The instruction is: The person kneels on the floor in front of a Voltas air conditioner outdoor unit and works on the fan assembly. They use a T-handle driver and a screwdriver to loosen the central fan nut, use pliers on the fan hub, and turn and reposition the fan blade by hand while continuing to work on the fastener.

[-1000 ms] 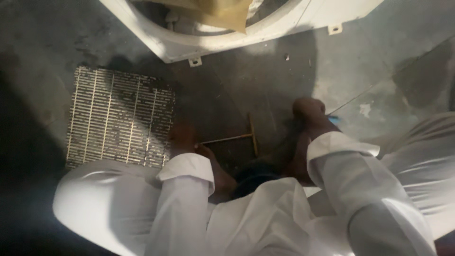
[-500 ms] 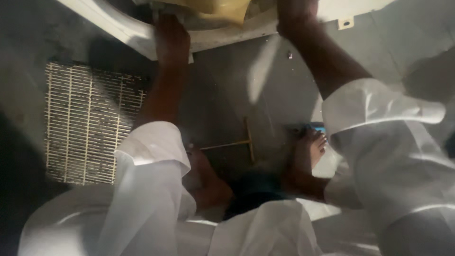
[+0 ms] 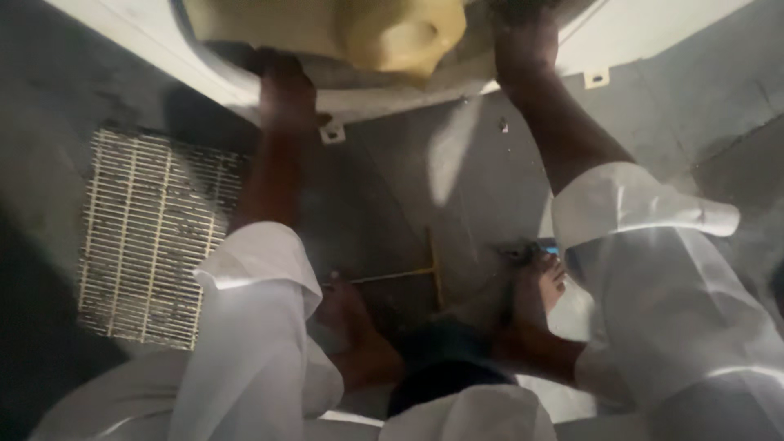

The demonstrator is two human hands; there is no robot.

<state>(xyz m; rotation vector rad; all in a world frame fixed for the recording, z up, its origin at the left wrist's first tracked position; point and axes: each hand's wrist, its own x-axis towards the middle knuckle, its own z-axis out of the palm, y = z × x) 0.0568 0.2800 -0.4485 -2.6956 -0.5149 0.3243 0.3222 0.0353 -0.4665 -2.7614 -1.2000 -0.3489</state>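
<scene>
I can't make out my fingers in this dim blur. My left hand (image 3: pixel 286 86) grips the white round housing (image 3: pixel 392 102) at its rim; my right hand (image 3: pixel 523 41) reaches its upper edge, partly cut off, arms extended.

The round casing (image 3: pixel 245 77) at the far edge looks like smooth white plastic, with a glossy yellowed plastic part (image 3: pixel 384 33) inside it. The floor (image 3: pixel 408 188) is matt grey, rough and stained like concrete. The grille (image 3: pixel 155 237) on the left looks like dusty, dull mesh. The sleeves (image 3: pixel 253 327) are smooth white cloth.
</scene>
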